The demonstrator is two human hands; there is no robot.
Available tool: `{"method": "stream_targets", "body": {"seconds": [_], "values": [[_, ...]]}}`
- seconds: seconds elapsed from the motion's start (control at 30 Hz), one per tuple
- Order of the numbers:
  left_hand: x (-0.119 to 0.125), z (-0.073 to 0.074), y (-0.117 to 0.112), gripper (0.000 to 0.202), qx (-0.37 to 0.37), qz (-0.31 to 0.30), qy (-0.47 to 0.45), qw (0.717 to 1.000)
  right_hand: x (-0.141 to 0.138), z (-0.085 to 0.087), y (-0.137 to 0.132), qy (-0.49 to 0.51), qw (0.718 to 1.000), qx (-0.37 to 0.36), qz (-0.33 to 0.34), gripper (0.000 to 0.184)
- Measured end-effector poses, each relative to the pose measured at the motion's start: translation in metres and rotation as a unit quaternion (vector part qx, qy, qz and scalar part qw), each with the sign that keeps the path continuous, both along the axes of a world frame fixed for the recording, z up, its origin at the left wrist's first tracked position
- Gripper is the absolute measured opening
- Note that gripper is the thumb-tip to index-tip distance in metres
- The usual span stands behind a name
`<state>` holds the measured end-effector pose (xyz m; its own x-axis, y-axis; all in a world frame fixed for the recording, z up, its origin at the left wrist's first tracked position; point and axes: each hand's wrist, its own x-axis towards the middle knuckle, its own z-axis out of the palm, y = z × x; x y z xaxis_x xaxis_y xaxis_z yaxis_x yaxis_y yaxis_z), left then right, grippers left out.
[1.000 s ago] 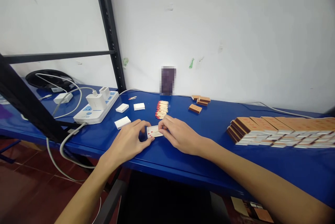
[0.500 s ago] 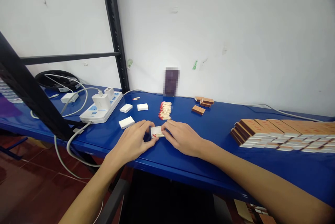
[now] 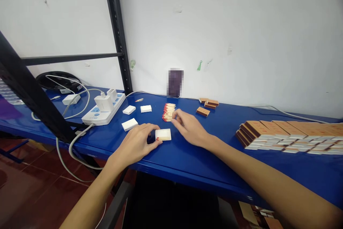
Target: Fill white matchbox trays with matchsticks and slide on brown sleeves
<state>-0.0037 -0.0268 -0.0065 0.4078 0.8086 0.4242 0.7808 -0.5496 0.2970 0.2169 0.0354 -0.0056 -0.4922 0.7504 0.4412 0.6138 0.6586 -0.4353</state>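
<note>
My left hand (image 3: pixel 138 140) rests on the blue table (image 3: pixel 187 157) and its fingertips pinch the left end of a small white matchbox tray (image 3: pixel 163 134) with a few red-tipped matches inside. My right hand (image 3: pixel 189 127) hovers just behind the tray, its curled fingers reaching to the pile of red-tipped matches (image 3: pixel 168 111). Whether it holds a match I cannot tell.
Three empty white trays (image 3: pixel 130 124) lie left of the pile. Brown matchbox sleeves (image 3: pixel 207 104) sit by the wall. Rows of stacked matchboxes (image 3: pixel 289 134) fill the right side. A white power strip (image 3: pixel 103 111) with cables and a black shelf post (image 3: pixel 118 32) stand at left.
My right hand has left the tray and moved back toward the match pile. The left hand stays on the tray.
</note>
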Motion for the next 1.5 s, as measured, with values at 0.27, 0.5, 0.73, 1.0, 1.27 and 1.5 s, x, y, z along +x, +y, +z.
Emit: {"method": "stream_targets", "body": {"seconds": [0.27,0.5,0.73,1.0,1.27,1.5], "values": [[-0.001,0.0,0.0,0.03,-0.021,-0.013,-0.003,1.0,0.002,0.006,0.036,-0.054,0.99,-0.098,-0.086,0.006],[-0.003,-0.001,0.0,0.031,-0.047,-0.028,-0.015,0.998,0.003,0.013,0.039,-0.126,0.984,-0.127,-0.012,0.014],[-0.002,-0.001,0.0,0.033,-0.045,0.0,-0.008,0.999,0.005,0.011,0.018,-0.265,0.964,-0.029,0.0,0.021],[-0.004,-0.003,0.003,0.033,-0.034,0.031,-0.033,0.998,0.001,0.021,-0.001,-0.25,0.967,0.02,0.037,0.018],[-0.004,-0.004,0.004,0.032,-0.034,0.018,-0.04,0.998,-0.008,0.021,-0.016,-0.215,0.971,0.011,0.104,0.014],[-0.005,-0.003,0.004,0.031,-0.019,0.008,-0.036,0.999,-0.014,0.015,-0.016,-0.193,0.975,0.013,0.106,0.013]]}}
